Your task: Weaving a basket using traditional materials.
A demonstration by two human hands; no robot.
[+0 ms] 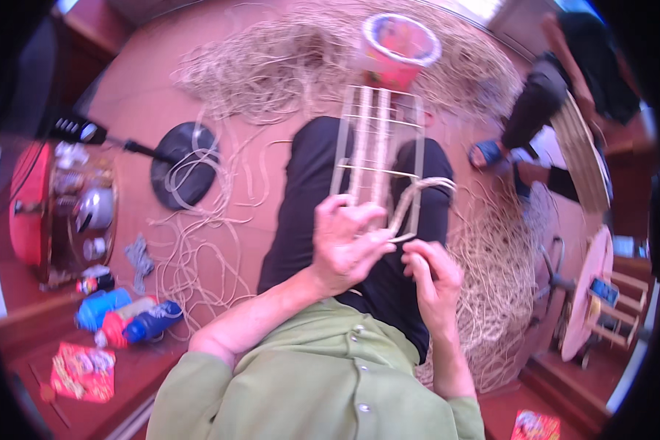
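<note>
A pale wire frame (416, 139) lies lengthwise across my thighs, with thin crossbars between its long sides. Beige cords (382, 132) run along its length in two lines. A loose cord end (434, 182) loops up and over the frame's right side near its near end. My left hand (350, 248) is closed on the cord at the near end, fingers pinched beside the near bar. Just right of that bar is my right hand (435, 277), its fingers curled together; whatever is between them is hidden.
Piles of beige cord (271, 62) cover the far floor and the right side (491, 293). A red bucket (400, 51) stands beyond the frame. At left are a round black stand base (185, 166) and bottles (152, 321). Another person's sandalled foot (485, 154) is at right.
</note>
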